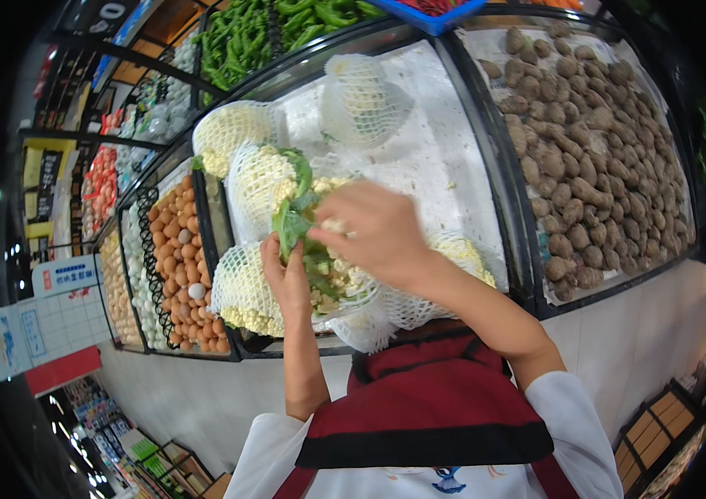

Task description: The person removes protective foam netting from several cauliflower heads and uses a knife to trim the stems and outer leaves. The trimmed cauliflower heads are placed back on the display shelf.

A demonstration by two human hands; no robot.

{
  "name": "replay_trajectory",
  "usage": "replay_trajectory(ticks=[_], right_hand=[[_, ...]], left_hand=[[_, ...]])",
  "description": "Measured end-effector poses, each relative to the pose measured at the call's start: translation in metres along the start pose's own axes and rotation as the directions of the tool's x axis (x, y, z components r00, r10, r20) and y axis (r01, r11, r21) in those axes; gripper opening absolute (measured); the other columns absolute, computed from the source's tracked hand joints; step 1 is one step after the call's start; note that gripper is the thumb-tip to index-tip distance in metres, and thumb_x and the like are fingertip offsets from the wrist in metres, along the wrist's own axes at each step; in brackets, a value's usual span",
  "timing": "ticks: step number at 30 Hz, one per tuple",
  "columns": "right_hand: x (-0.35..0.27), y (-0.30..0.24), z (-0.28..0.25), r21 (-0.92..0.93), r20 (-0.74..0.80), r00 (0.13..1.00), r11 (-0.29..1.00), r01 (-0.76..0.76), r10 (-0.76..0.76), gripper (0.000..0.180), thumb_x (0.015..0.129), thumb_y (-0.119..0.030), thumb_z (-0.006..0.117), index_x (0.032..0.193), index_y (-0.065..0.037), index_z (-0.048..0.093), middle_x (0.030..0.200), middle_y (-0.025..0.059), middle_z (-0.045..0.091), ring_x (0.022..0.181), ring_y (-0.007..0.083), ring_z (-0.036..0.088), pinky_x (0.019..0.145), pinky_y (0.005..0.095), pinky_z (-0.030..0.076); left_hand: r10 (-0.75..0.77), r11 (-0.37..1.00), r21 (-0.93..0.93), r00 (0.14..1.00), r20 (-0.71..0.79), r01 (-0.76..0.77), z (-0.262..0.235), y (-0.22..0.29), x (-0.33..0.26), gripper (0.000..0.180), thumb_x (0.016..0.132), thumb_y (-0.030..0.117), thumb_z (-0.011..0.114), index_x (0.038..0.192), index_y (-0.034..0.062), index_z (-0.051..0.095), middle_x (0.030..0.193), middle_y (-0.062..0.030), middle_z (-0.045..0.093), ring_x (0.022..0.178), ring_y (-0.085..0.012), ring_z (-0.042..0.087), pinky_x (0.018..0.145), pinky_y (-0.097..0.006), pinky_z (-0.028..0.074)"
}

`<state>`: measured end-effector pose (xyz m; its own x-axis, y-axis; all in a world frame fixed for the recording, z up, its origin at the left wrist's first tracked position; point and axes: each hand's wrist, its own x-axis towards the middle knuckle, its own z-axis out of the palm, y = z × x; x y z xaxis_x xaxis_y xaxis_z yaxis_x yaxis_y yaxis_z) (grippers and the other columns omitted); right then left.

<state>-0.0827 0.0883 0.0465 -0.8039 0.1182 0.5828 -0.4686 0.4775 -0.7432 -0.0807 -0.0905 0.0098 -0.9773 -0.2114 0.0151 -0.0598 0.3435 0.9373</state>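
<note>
A cauliflower with green leaves (320, 264) lies in the middle of the white-lined bin, its pale florets partly hidden by my hands. At its left side my left hand (288, 279) pinches an upright green leaf (292, 223) between thumb and fingertips. Over the top of the head my right hand (374, 233) is curled closed and slightly blurred. Something small and pale shows at its fingertips, too hidden to name. Around these lie more cauliflowers in white foam nets: a netted cauliflower (245, 283) near my left wrist, another (260, 187) behind the leaf.
Farther back in the bin (444, 108) stands a netted cauliflower (361, 96). To the right, a black-edged bin holds brown taro-like roots (586, 158). Brown eggs (182, 258) fill a bin at left. Green peppers (241, 46) and a blue crate (432, 18) are at the back.
</note>
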Motion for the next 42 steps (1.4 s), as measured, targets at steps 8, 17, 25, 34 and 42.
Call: replay_trajectory(ticks=[8,17,25,34,42], right_hand=[[-0.016,0.061,-0.040,-0.167,0.296,0.731,0.787,-0.594,0.614,0.023,0.077,-0.020,0.073,0.094,-0.008,0.066,0.085,0.0066,0.066,0.066,0.0203,0.061,0.062,0.0313,0.048],[-0.039,0.107,-0.027,-0.140,0.166,0.827,0.843,-0.519,0.537,0.029,0.088,-0.020,0.061,0.113,-0.006,0.061,0.114,0.0126,0.061,0.095,0.0256,0.060,0.084,0.0371,0.047],[-0.098,0.179,-0.018,-0.638,0.459,0.574,0.701,-0.319,0.678,0.042,0.083,-0.025,0.066,0.114,0.001,0.059,0.117,0.0227,0.058,0.114,0.0327,0.052,0.096,0.0408,0.041],[-0.006,0.053,-0.065,0.239,0.094,0.878,0.846,-0.478,0.469,0.016,0.093,-0.014,0.053,0.092,0.001,0.059,0.078,0.0099,0.062,0.066,0.0157,0.056,0.059,0.0259,0.043],[0.016,-0.034,-0.079,0.291,0.237,0.958,0.928,-0.231,0.164,0.018,0.096,-0.013,0.049,0.089,-0.001,0.060,0.068,0.0034,0.058,0.057,0.0086,0.051,0.051,0.0236,0.039]], left_hand=[[-0.109,0.946,-0.317,0.989,-0.097,0.073,-0.020,-0.003,-0.011,0.021,0.081,-0.002,0.047,0.101,0.0013,0.052,0.094,-0.0011,0.048,0.086,-0.0122,0.045,0.080,-0.025,0.036],[0.293,0.891,-0.359,0.956,-0.012,-0.278,-0.044,-0.005,-0.003,0.032,0.088,0.030,0.059,0.094,-0.0009,0.055,0.109,-0.0119,0.050,0.103,-0.0217,0.046,0.094,-0.035,0.033],[0.472,0.881,-0.070,0.867,0.159,-0.467,-0.042,0.032,-0.013,0.028,0.057,-0.009,0.070,0.079,0.0021,0.055,0.099,-0.0088,0.051,0.093,-0.0183,0.052,0.082,-0.029,0.041],[0.294,0.940,-0.179,0.956,-0.006,-0.291,-0.031,0.012,-0.016,0.015,0.076,0.000,0.048,0.087,-0.0040,0.058,0.092,-0.0076,0.053,0.083,-0.0136,0.051,0.068,-0.022,0.038],[0.484,0.875,-0.099,0.866,0.130,-0.474,-0.038,0.000,-0.016,0.031,0.085,0.028,0.059,0.088,-0.0033,0.057,0.098,-0.0144,0.057,0.088,-0.0271,0.056,0.074,-0.035,0.044]])
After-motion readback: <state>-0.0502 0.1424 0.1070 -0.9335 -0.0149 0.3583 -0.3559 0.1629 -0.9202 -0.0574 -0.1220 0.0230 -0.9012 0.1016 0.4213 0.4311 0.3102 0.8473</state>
